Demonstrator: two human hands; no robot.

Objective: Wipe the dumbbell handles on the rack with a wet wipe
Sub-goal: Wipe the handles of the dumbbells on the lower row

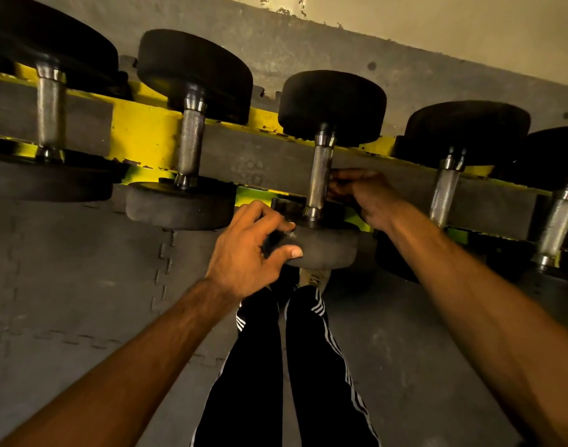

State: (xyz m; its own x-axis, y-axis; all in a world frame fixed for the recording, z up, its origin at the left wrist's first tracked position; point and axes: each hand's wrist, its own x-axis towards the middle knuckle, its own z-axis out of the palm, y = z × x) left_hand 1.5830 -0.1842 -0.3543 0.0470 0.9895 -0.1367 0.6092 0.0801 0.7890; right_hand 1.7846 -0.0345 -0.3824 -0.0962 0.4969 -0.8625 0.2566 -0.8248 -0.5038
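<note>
Gym floor (pixel 66 285), yellow rack (pixel 140 130). Left grip (pixel 244 253) clasps near head (pixel 328 250) of middle dumbbell (pixel 331 104), likely steadying it. Right grip (pixel 366 198) curled beside handle (pixel 319 179); cannot tell what it holds.

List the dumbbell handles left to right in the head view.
First handle → second handle → third handle, right hand at it, left hand gripping its near weight → fourth handle → fifth handle.

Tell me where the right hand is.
Head view, just right of centre: the right hand sits against the right side of the middle dumbbell's handle, left of the next dumbbell over.
</note>
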